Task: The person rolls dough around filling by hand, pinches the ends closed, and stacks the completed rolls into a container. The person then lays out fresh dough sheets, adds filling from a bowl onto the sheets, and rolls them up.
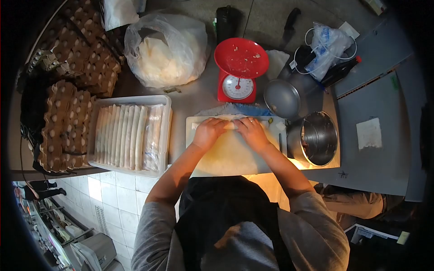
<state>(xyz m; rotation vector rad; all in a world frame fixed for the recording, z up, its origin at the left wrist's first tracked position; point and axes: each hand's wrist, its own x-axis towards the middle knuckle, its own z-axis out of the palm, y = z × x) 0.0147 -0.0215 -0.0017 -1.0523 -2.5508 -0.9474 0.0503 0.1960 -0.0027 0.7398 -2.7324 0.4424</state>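
On a pale cutting board (226, 158), my left hand (209, 132) and my right hand (251, 132) are side by side near the far edge. The fingers of both curl over a pale rolled wrapper (230, 124), which shows only in the gap between them; its ends are mostly covered. Left of the board stands a clear plastic tub (166, 131) holding several long, pale rolls (120, 135) laid in a row. A blue-and-white cloth (235, 109) lies just beyond the board. By my right hand is a dark, thin tool (280, 142), its kind unclear.
Behind the board stands a red kitchen scale (236, 88), with crumbs in its pan. A plastic bag (169, 54) of pale sheets sits farther left, beyond stacked egg trays (68, 122). To the right are a metal pot (296, 137) and a round lid (282, 98).
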